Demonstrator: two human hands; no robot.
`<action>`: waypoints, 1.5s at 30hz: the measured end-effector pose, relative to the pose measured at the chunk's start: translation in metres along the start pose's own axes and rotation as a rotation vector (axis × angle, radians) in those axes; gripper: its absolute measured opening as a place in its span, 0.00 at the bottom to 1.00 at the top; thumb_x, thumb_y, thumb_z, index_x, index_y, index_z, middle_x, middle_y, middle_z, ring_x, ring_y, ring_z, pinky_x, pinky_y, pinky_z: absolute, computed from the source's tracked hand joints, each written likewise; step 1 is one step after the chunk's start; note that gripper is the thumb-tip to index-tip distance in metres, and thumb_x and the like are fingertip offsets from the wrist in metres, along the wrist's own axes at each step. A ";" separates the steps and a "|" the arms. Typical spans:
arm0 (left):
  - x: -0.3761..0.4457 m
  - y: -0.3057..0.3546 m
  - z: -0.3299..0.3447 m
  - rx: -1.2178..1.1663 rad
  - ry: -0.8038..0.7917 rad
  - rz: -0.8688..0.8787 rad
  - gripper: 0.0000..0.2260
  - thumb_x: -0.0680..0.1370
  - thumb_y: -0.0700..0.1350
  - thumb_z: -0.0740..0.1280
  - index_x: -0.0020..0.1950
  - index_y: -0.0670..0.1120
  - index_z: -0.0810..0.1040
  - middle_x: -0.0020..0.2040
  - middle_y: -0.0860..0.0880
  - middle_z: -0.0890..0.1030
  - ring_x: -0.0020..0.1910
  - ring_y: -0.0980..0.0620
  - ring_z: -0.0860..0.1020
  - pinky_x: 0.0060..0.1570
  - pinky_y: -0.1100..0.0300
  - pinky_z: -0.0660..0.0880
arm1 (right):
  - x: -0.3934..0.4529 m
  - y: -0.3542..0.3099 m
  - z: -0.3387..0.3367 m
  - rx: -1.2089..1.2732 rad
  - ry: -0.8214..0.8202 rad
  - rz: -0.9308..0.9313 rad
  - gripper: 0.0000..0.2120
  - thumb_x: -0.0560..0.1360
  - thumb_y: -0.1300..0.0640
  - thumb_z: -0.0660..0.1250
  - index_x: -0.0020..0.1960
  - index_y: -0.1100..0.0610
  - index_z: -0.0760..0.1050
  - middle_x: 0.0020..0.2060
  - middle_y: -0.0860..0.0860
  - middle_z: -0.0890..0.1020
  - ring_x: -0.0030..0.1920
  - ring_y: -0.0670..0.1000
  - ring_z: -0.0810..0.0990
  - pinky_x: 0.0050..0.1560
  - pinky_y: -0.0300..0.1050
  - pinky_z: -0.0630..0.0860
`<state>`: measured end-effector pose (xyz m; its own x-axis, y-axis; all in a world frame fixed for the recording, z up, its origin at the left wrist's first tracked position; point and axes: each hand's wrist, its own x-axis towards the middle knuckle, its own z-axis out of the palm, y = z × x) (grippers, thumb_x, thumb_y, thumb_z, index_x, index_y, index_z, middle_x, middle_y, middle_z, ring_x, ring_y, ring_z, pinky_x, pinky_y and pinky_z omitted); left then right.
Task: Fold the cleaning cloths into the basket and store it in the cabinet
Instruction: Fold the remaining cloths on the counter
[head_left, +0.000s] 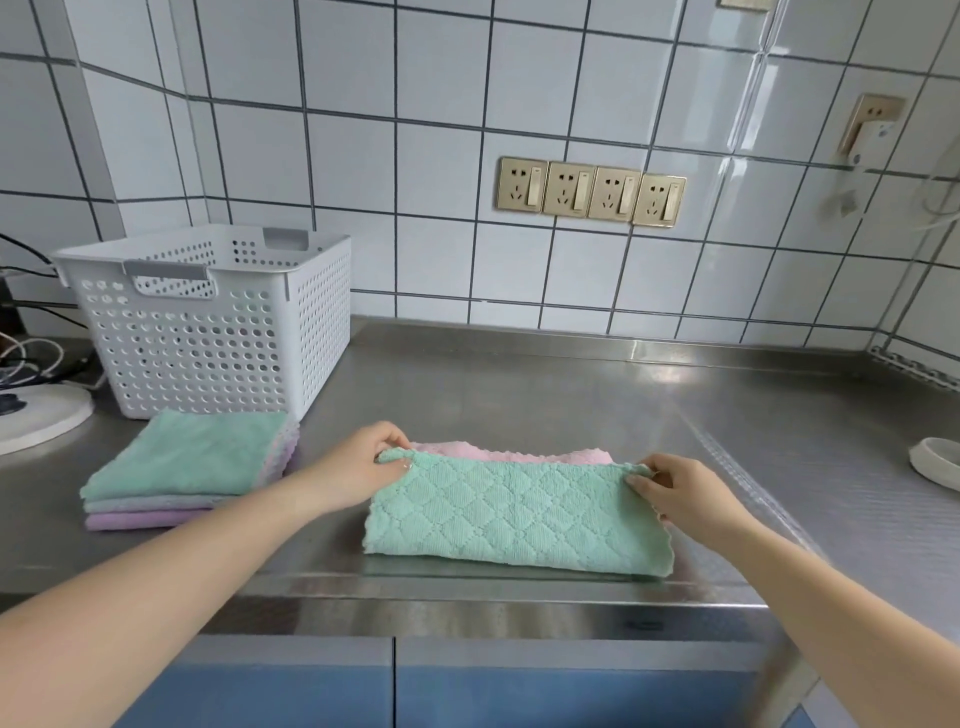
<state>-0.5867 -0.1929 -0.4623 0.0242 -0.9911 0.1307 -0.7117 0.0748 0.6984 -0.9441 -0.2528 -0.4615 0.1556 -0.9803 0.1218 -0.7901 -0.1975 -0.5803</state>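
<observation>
Pinched at both far corners, green cloth (514, 514) lies left-right

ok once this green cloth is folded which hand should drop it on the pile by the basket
Probably the left hand. The pile and basket sit on the left side of the counter, close beside it. The right hand pinches the green cloth's far corner and would have to cross over.

I see a row of four brass-coloured wall sockets (589, 192) on the white tiled wall (363, 171), and a round white dish (937, 462) at the steel counter's (545, 389) right edge.
</observation>
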 end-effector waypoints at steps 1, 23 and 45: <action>0.003 -0.002 0.001 -0.008 0.010 0.000 0.03 0.77 0.44 0.66 0.47 0.51 0.72 0.40 0.52 0.77 0.35 0.53 0.71 0.38 0.60 0.65 | 0.003 0.000 0.001 -0.002 0.011 0.011 0.08 0.76 0.52 0.65 0.43 0.56 0.77 0.33 0.50 0.82 0.32 0.48 0.79 0.35 0.41 0.73; 0.080 -0.021 0.022 0.394 -0.008 -0.088 0.12 0.76 0.51 0.66 0.56 0.48 0.79 0.56 0.50 0.78 0.56 0.50 0.75 0.53 0.59 0.71 | 0.072 0.006 0.020 -0.107 -0.103 0.110 0.13 0.75 0.45 0.65 0.56 0.48 0.79 0.48 0.46 0.79 0.49 0.48 0.75 0.47 0.39 0.69; 0.075 -0.012 0.028 0.516 0.181 0.019 0.12 0.77 0.48 0.66 0.59 0.48 0.75 0.62 0.50 0.74 0.62 0.47 0.72 0.61 0.55 0.68 | 0.075 -0.010 0.033 -0.181 0.136 -0.041 0.15 0.77 0.49 0.63 0.63 0.52 0.73 0.61 0.51 0.76 0.57 0.52 0.76 0.55 0.47 0.73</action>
<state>-0.5960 -0.2714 -0.4805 0.0963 -0.9520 0.2907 -0.9641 -0.0165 0.2652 -0.9054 -0.3244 -0.4734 0.1181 -0.9591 0.2572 -0.8803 -0.2210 -0.4198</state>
